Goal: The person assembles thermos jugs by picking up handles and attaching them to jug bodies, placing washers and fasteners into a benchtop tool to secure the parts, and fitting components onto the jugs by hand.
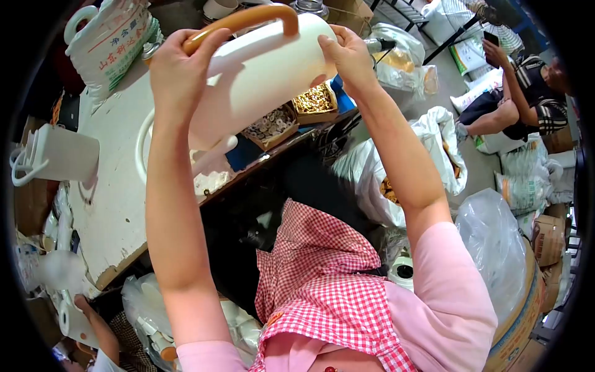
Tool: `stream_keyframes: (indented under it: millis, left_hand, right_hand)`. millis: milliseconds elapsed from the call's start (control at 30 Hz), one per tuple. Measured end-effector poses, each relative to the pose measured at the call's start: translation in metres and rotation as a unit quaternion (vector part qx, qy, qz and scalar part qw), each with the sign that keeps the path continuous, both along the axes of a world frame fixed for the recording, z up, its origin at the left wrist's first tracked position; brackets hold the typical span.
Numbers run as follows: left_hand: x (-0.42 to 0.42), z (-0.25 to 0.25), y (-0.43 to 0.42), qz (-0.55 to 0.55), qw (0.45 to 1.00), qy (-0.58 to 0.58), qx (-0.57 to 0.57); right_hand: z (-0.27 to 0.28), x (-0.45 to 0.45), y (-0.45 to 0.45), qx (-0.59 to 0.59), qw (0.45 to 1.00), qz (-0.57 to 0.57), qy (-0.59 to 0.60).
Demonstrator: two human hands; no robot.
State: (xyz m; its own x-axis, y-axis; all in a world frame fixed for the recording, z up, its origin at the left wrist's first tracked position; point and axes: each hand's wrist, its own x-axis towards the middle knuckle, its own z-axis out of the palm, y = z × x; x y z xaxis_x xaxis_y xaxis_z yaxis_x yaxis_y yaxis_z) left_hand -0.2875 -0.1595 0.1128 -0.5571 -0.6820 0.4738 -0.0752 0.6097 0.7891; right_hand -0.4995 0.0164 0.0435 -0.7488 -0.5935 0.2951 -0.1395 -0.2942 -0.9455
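Two hands hold a white plastic jug up above the bench (118, 208), over its right-hand edge. The left hand (181, 71) is clamped around the near end of the jug's orange-brown handle (248, 23), its thumb pressed along it. The right hand (350, 59) grips the far end of the white plastic jug (266, 71), its thumb on the white wall; its fingers are partly hidden. The hands are well apart, and the jug lies tilted on its side between them, handle upward.

Along the bench's right edge, under the raised jug, are an open box of grey washers (271, 124) and, beyond it, another of gold-coloured small parts (313, 99). A second white jug (71, 153) stands at the bench's left side. A white sack with red and green print (114, 46) is at the bench's far end. To the right of the bench, near its edge, an open white sack (365, 177) contains orange-brown pieces; farther right of the bench, a seated person (533, 93) holds a phone (490, 39).
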Motion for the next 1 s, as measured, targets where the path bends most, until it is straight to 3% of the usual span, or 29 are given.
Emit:
stream_keyframes:
  millis: [100, 200, 233, 267, 333, 367, 400, 467, 533, 567, 633, 667, 733, 800, 1000]
  left_hand:
    - [-0.007, -0.006, 0.0, 0.089, 0.993, 0.025, -0.08]
    - [-0.008, -0.001, -0.002, 0.092, 0.995, -0.001, -0.038]
    - [-0.007, -0.001, -0.006, 0.059, 0.998, 0.015, 0.007]
    - [-0.004, 0.0, -0.008, 0.064, 0.998, 0.016, 0.008]
    - [0.0, 0.01, -0.009, 0.036, 0.997, -0.048, 0.041]
    - [0.003, 0.018, -0.007, 0.041, 0.995, -0.073, 0.048]
    - [0.01, 0.018, -0.023, 0.081, 0.993, -0.073, -0.052]
    - [0.04, 0.048, -0.022, 0.121, 0.988, -0.037, 0.092]
    - [0.094, 0.058, -0.05, 0.13, 0.985, -0.06, 0.099]
    - [0.131, 0.056, -0.066, 0.136, 0.985, -0.065, 0.086]
    - [0.194, 0.041, -0.067, 0.148, 0.984, -0.056, 0.077]
    - [0.225, 0.035, -0.06, 0.162, 0.983, -0.039, 0.076]
    - [0.248, 0.022, -0.018, 0.219, 0.974, 0.003, 0.061]
    - [0.259, 0.011, 0.019, 0.244, 0.968, 0.007, 0.061]
    - [0.29, -0.035, 0.072, 0.245, 0.969, -0.003, 0.02]
  right_hand:
    - [-0.001, -0.004, -0.002, 0.02, 1.0, 0.002, 0.001]
    - [-0.009, -0.025, -0.002, -0.005, 1.0, -0.017, 0.005]
    - [-0.004, -0.012, -0.002, -0.054, 0.988, -0.141, 0.017]
    - [-0.011, -0.012, 0.008, -0.053, 0.989, -0.136, 0.018]
    - [-0.04, -0.023, 0.032, -0.002, 0.981, -0.18, 0.071]
    - [-0.047, -0.015, 0.041, 0.064, 0.985, -0.128, 0.096]
    - [-0.055, -0.005, 0.052, 0.132, 0.981, -0.075, 0.117]
    - [-0.055, 0.012, 0.065, 0.241, 0.941, -0.042, 0.235]
    - [-0.063, 0.011, 0.057, 0.317, 0.873, -0.055, 0.367]
    - [-0.067, 0.004, 0.051, 0.312, 0.876, -0.058, 0.364]
    - [-0.082, 0.001, 0.028, 0.466, 0.742, -0.067, 0.478]
    - [-0.078, 0.001, 0.02, 0.536, 0.7, -0.054, 0.469]
    - [-0.081, 0.002, 0.01, 0.574, 0.674, -0.059, 0.461]
    - [-0.08, 0.002, 0.016, 0.496, 0.701, -0.072, 0.506]
    - [-0.06, 0.023, 0.012, 0.545, 0.671, -0.125, 0.488]
